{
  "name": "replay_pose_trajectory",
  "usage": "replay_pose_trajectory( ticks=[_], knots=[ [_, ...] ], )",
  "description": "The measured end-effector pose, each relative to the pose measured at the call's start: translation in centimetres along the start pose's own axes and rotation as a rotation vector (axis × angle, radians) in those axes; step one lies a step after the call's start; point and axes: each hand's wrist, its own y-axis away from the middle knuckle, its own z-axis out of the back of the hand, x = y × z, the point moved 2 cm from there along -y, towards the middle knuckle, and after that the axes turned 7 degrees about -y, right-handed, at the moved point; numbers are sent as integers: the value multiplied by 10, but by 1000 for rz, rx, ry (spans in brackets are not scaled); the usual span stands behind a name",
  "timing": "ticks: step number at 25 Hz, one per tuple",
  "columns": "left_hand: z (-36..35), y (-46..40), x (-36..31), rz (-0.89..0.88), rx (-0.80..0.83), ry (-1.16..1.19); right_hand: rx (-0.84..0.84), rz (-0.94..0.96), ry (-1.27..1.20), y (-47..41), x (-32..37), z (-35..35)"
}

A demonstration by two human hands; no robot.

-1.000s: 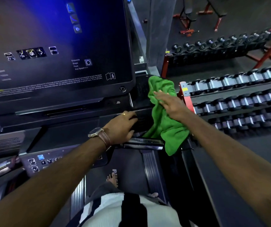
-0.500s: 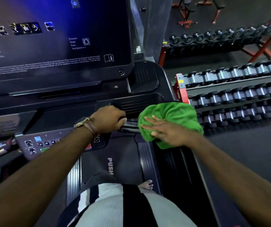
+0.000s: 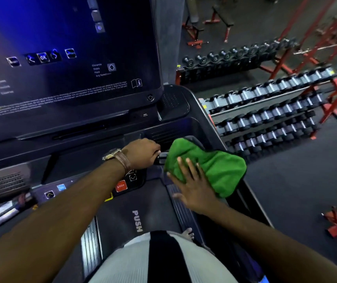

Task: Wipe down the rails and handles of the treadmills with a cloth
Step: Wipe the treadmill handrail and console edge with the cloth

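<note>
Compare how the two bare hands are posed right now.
The left hand curls round the dark treadmill handle; the right hand lies flat, fingers spread, pressing the green microfibre cloth. The left wrist wears a brown-strapped watch; the right is bare. Both rest on the treadmill's right side.

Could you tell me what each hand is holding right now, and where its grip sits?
The left hand grips the treadmill's front handle. The right hand holds nothing, pressing flat on the green cloth.

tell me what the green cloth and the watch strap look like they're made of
The green cloth looks like microfibre or terry: a matte, fuzzy nap that drapes in soft folds under the right hand. The watch strap on the left wrist looks like brown leather, or an imitation: smooth, slightly glossy, with pale stitching along its edge.
</note>
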Motion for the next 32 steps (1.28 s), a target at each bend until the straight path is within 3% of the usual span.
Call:
replay_pose_trajectory(
  ticks=[2, 5, 9, 10, 14, 15, 17, 19, 20, 23, 24, 28, 30, 32],
  knots=[
    [1, 2, 1, -36, 20, 14, -68, -55, -37, 7, -27, 11],
    [3, 1, 1, -37, 39, 27, -209, -390, -256, -34, -21, 28],
    [6, 3, 1, -7, 6, 51, -155, -162, -123, -61, 15, 24],
    [5, 4, 1, -10, 1, 47, -174, -194, -100, -53, 6, 25],
    [6, 5, 2, 34, -1, 79, -332, -820, -322, -70, 21, 29],
    [7, 6, 2, 50, -7, 105, -359, -798, -320, -82, 43, 27],
    [9, 8, 4, 63, -34, 200, -352, -577, -222, -79, 65, 14],
    [10, 9, 7, 43, -48, 265, -298, -377, -149, -52, 47, 10],
    [10, 9, 8, 33, -48, 278, -303, -412, -170, -43, 33, 10],
    [10, 8, 10, 39, -71, 311, -370, -888, -417, -66, 25, 20],
    [9, 9, 10, 43, -79, 302, -372, -915, -425, -81, 38, 23],
    [9, 13, 6, 33, -119, 285, -366, -442, -301, -67, 41, 20],
    [6, 14, 3, -16, -88, 187, -409, -545, -353, -48, 12, 24],
    [3, 12, 2, -44, -60, 81, -512, -833, -563, -53, 7, 29]
  ],
)
